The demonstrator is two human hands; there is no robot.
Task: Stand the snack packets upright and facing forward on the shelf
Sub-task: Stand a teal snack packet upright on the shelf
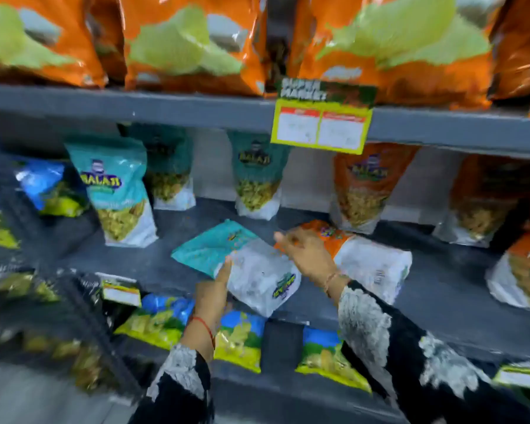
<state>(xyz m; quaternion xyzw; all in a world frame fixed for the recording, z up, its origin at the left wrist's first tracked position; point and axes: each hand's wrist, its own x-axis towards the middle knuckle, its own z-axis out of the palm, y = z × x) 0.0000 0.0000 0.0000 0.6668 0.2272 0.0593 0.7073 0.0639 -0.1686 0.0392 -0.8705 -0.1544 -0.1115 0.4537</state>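
Observation:
A teal and white snack packet (242, 264) lies flat and skewed on the middle shelf (441, 289), its back upward. My left hand (214, 295) touches its near left edge, fingers under or against it. An orange and white packet (371, 264) lies flat just right of it. My right hand (306, 252) hovers over the gap between the two flat packets, fingers bent, holding nothing that I can see. Upright teal packets (117, 191) and upright orange packets (361, 188) stand further back on the same shelf.
Large orange bags (190, 47) fill the top shelf. A yellow price tag (322, 123) hangs from that shelf's edge. Blue and green packets (239, 338) stand on the shelf below. More blue packets (49, 188) are at the left.

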